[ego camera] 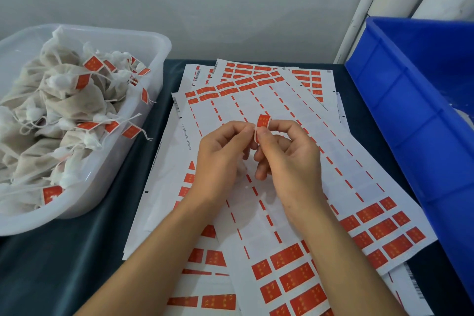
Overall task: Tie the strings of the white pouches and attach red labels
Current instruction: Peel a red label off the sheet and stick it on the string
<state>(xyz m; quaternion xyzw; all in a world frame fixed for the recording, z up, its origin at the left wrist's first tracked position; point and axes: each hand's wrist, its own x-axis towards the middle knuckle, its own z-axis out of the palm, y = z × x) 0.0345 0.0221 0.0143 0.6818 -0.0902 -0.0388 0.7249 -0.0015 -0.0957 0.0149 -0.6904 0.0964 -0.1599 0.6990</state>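
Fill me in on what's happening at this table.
A person is tagging pouches. Both hands, the left hand and the right hand, pinch one red label around a white string above the label sheets spread on the table. The clear tub on the left holds pouches already tied and labelled. A blue bin stands on the right.

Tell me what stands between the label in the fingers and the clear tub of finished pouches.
Nothing visible. The red label, pinched between the left hand and right hand, is over the label sheets; only flat sheets and dark tabletop lie toward the clear tub.
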